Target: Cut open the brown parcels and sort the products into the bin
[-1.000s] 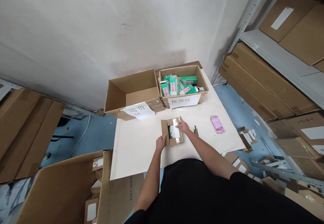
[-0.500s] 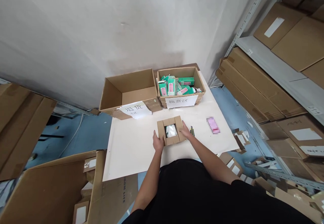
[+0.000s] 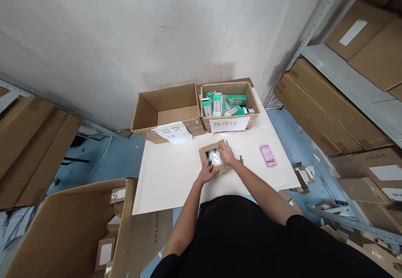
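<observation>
A small open cardboard box (image 3: 204,155) lies on the white table (image 3: 176,173) in front of me, its flaps folded out. Inside it shows a white plastic-wrapped item (image 3: 215,157). My left hand (image 3: 207,172) rests on the box's near edge with its fingers reaching into the opening. My right hand (image 3: 226,153) lies over the box's right side, fingers curled toward the wrapped item. Whether either hand grips the item I cannot tell.
Two labelled cartons stand at the table's back: an empty one (image 3: 166,111) on the left, one with several green packets (image 3: 229,106) on the right. A pen (image 3: 241,159) and a pink item (image 3: 268,155) lie right of the box. Shelves of cartons (image 3: 329,102) stand right, large cartons (image 3: 72,232) left.
Both hands moved from the box's outer sides onto its opening. The left hand now reaches inside and the right hand covers the right flap.
</observation>
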The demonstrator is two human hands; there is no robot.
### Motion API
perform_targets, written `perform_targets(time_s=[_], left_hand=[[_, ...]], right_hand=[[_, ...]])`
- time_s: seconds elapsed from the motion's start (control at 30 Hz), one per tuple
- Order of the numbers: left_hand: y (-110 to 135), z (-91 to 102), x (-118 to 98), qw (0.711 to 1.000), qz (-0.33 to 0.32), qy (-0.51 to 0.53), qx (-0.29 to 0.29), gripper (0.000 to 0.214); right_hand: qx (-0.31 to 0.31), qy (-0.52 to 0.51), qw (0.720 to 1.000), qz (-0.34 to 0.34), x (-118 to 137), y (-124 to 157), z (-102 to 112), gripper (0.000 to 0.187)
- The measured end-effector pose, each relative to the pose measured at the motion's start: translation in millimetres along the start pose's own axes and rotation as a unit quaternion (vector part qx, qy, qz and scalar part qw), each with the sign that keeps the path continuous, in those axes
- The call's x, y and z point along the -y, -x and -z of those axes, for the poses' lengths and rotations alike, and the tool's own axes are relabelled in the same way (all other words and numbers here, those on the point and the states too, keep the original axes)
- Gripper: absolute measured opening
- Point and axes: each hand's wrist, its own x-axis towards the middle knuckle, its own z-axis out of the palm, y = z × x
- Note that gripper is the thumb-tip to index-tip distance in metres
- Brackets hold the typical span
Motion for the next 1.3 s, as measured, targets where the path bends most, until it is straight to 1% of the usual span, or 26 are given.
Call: perform_targets(time_s=[0.07,0.1,0.17,0.27,0.33,0.4,0.47,0.5,0.57,0.6,0.67,0.7,0.73,0.77,0.83,0.9,1.0,1.1,1.2,1.3], left_hand=[[3.1,-5.5,4.0,1.000,0.005,0.017,0.016,0.069],[3.2,-7.5,3.8,0.999,0.002,0.022,0.024,0.068],[1.2,-8.6,0.3,0.999,-0.019,0.032,0.020,0.062],[-2.9,-3.3,-6.3,0.998,-0.033,0.049,0.015,0.058],[-3.7,1.8,-7.5,0.997,-0.032,0.064,0.032,0.058],[-2.6,4.5,-5.6,0.994,-0.051,0.073,0.058,0.050],[-0.9,2.4,-2.4,0.993,-0.075,0.064,0.070,0.036],[-0.3,-0.7,-0.9,0.993,-0.078,0.054,0.067,0.039],[0.1,-10.2,1.4,0.996,-0.066,0.030,0.049,0.062],[0.1,-15.9,2.3,0.997,-0.059,0.022,0.035,0.069],[-0.1,-27.0,4.1,0.998,-0.057,0.014,-0.002,0.068],[0.0,-31.7,5.4,0.998,-0.063,0.014,-0.021,0.063],[0.1,-35.5,6.8,0.997,-0.070,0.015,-0.037,0.057],[0.3,-38.3,8.4,0.996,-0.078,0.014,-0.047,0.053],[0.4,-41.1,11.2,0.994,-0.091,0.012,-0.053,0.047],[0.1,-41.1,12.6,0.994,-0.096,0.013,-0.051,0.045],[-1.0,-39.3,11.2,0.994,-0.094,0.020,-0.049,0.042],[-2.3,-37.9,8.1,0.995,-0.090,0.020,-0.048,0.040],[-2.8,-37.8,6.7,0.995,-0.090,0.015,-0.047,0.042],[-2.5,-38.6,6.7,0.995,-0.092,0.015,-0.046,0.042]], right_hand=[[-0.002,0.002,1.000,0.010,1.5,-6.5,2.5,0.065],[-0.002,0.004,1.000,0.012,3.2,-11.0,3.4,0.067],[0.005,0.009,1.000,0.008,7.8,-23.2,4.4,0.074],[0.029,0.007,0.999,-0.028,12.4,-46.4,5.2,0.081],[0.050,0.000,0.997,-0.066,10.3,-60.0,5.6,0.079],[0.069,-0.007,0.993,-0.096,4.0,-67.8,5.8,0.074],[0.083,-0.012,0.991,-0.106,-3.6,-68.8,5.3,0.073],[0.082,-0.011,0.991,-0.103,-6.9,-66.9,4.6,0.073],[0.055,0.005,0.995,-0.086,-11.0,-59.4,1.4,0.076],[0.028,0.020,0.997,-0.074,-12.0,-54.3,-1.2,0.078],[-0.029,0.045,0.998,-0.033,-12.8,-42.4,-8.8,0.078],[-0.046,0.049,0.998,-0.004,-13.2,-36.1,-13.5,0.075],[-0.049,0.046,0.997,0.031,-14.0,-30.1,-18.6,0.069],[-0.039,0.036,0.996,0.066,-15.1,-24.6,-23.7,0.062],[0.004,0.014,0.993,0.116,-17.7,-16.4,-32.7,0.052],[0.045,0.016,0.990,0.130,-19.0,-13.8,-37.7,0.051],[0.057,0.055,0.990,0.119,-14.2,-21.3,-36.8,0.055],[0.062,0.081,0.990,0.097,-1.6,-37.3,-31.6,0.057],[0.079,0.099,0.991,0.053,12.0,-51.3,-30.8,0.061],[0.089,0.094,0.992,-0.002,21.5,-57.2,-33.9,0.067]])
